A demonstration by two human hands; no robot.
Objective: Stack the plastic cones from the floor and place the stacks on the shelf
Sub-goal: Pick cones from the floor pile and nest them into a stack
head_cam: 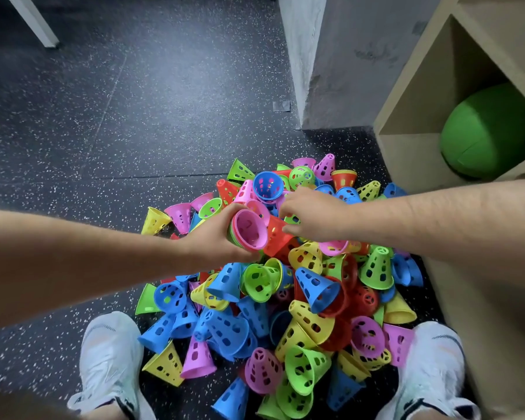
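A big heap of small perforated plastic cones (285, 298) in blue, green, yellow, pink and red lies on the dark speckled floor between my shoes. My left hand (215, 234) grips a short stack of nested cones (249, 230), its open pink mouth facing right. My right hand (312, 216) reaches in from the right and pinches a red cone (275, 237) that lies just beside the stack's mouth. The wooden shelf (412, 95) stands at the right.
A green ball (488, 131) fills the shelf's lower compartment. A grey concrete pillar (322, 71) rises behind the heap. My white shoes (112, 359) (431, 368) flank the heap. A white furniture leg (34, 19) stands at the far left.
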